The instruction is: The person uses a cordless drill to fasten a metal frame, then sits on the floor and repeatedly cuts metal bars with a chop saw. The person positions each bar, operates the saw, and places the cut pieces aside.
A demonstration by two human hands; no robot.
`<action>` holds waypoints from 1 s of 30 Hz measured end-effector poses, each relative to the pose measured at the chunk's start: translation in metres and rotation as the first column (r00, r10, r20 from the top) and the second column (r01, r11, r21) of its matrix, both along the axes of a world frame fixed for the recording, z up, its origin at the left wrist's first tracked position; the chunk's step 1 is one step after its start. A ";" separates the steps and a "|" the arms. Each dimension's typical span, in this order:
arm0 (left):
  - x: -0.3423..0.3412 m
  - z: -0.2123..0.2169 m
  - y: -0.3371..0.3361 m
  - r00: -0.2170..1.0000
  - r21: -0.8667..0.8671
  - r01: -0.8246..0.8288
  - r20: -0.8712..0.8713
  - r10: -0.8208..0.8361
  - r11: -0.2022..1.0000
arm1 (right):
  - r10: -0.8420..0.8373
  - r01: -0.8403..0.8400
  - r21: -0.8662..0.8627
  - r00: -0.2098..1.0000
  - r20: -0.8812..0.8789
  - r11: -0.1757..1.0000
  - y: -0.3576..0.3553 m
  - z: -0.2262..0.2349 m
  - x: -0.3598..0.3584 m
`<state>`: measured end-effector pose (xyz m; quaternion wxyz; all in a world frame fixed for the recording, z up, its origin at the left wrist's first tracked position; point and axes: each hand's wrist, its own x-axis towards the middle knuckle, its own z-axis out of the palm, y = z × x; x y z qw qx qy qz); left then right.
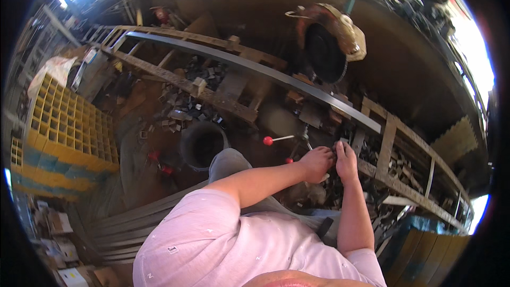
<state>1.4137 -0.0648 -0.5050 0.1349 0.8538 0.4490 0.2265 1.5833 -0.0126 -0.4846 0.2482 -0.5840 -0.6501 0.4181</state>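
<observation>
My left hand (317, 165) reaches across in front of me, its fingers bent together beside a clamp lever. Whatever lies under them is hidden. Close against it, my right hand (346, 163) is raised with its fingers stretched out, and I see nothing held in it. A long grey metal tube (255, 73) lies slantwise just beyond both hands, its near right end past my right fingers. The lever with a red knob (268, 141) sticks out to the left of my left hand. Beyond the tube hangs a dark round saw disc (325, 53) under a worn guard (348, 34).
A ladder-like metal frame (388, 146) runs under the tube, with small cut-offs (183, 112) heaped around it. A dark bucket (204, 146) stands by my knee. At left is a stack of yellow square tubes (69, 122); yellow boards (425, 258) lie at lower right.
</observation>
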 end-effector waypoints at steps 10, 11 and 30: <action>-0.140 0.033 -0.006 0.760 -0.600 -0.633 -0.364 0.538 0.488 | 0.373 -0.317 -0.208 0.669 0.642 0.926 -0.014 -0.008 -0.088; -0.142 0.034 -0.003 0.766 -0.645 -0.615 -0.353 0.537 0.454 | 0.389 -0.337 -0.209 0.669 0.633 0.918 -0.012 -0.010 -0.088; -0.094 0.056 -0.012 0.973 -0.165 -0.184 0.112 0.204 0.969 | 0.016 -0.111 0.698 0.990 0.142 0.708 0.140 0.329 -0.113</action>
